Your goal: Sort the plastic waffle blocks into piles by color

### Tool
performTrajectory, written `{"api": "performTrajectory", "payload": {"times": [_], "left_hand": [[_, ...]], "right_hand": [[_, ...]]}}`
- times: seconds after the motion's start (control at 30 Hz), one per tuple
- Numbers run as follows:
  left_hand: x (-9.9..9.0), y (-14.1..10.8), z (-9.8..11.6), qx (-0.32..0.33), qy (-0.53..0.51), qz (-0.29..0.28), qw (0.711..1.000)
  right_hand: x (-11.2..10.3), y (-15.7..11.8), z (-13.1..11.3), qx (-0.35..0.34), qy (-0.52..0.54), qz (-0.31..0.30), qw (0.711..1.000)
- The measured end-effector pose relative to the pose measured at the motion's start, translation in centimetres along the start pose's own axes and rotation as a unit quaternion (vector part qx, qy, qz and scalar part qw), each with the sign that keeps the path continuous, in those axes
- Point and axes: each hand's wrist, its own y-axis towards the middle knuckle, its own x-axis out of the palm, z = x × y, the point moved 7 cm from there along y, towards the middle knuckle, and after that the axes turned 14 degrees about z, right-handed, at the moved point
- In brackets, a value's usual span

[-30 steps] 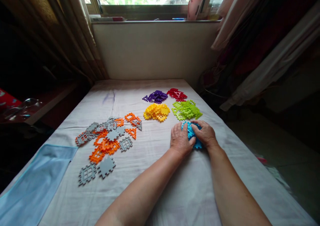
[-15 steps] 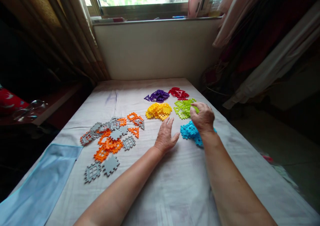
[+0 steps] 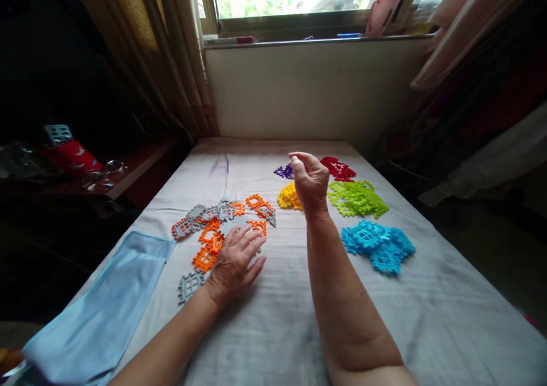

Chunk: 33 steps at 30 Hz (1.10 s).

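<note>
My left hand (image 3: 237, 259) lies with fingers spread over the mixed heap of flat plastic building pieces, grey (image 3: 192, 286) and orange (image 3: 204, 257), covering part of them. My right hand (image 3: 311, 184) is raised over the far middle of the bed, its fingers curled in with the thumb against them; whether anything is inside is hidden. It blocks part of the purple pieces (image 3: 282, 171) and the yellow pile (image 3: 289, 196). Right of it lie the red pile (image 3: 339, 168), the lime-green pile (image 3: 358, 198) and, nearer me, the blue pile (image 3: 378, 243).
A light blue cloth (image 3: 102, 300) covers the left edge of the sheeted surface (image 3: 273, 340). Beyond the far edge stands a wall (image 3: 316, 90) below a window. On the left, a dark shelf holds eyeglasses (image 3: 105, 172) and a red item (image 3: 77, 158). Curtains hang on both sides.
My right hand has left the green pile, moving left and up. My left hand has gone from beside the yellow pile to the grey and orange heap. The view has turned left.
</note>
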Motion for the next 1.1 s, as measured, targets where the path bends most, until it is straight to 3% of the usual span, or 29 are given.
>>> {"api": "performTrajectory", "payload": {"times": [0.07, 0.2, 0.37, 0.5, 0.6, 0.73, 0.87, 0.97, 1.1], "left_hand": [[-0.8, -1.1, -1.3, -0.019, 0.033, -0.010, 0.999], [-0.7, -2.4, -3.4, -0.046, 0.070, -0.034, 0.996], [0.4, -0.9, -5.7, -0.055, 0.082, -0.021, 0.995], [0.5, 0.4, -7.9, -0.072, 0.105, -0.014, 0.992], [-0.2, -0.1, -8.9, -0.099, 0.114, -0.023, 0.988], [-1.2, -3.0, -7.7, -0.077, 0.065, -0.092, 0.991], [-1.6, -6.1, -6.0, -0.030, 0.040, -0.156, 0.986], [-1.7, -6.2, -6.1, -0.041, 0.067, -0.134, 0.988], [-1.0, -4.2, -6.7, -0.064, 0.087, -0.085, 0.990]], "right_hand": [[1.1, -1.6, 1.7, 0.020, -0.027, -0.053, 0.998], [3.5, -7.7, 3.9, -0.023, -0.099, -0.187, 0.977], [5.3, -12.6, 5.7, -0.062, -0.158, -0.230, 0.958], [6.7, -13.4, 6.2, -0.048, -0.131, -0.266, 0.954], [6.1, -12.6, 6.5, -0.021, -0.113, -0.236, 0.965], [3.6, -11.7, 7.1, 0.002, -0.146, -0.193, 0.970], [2.1, -12.6, 6.6, -0.025, -0.194, -0.227, 0.954], [1.7, -13.6, 5.8, -0.045, -0.221, -0.242, 0.944], [1.8, -14.3, 5.3, -0.050, -0.257, -0.246, 0.933]]}}
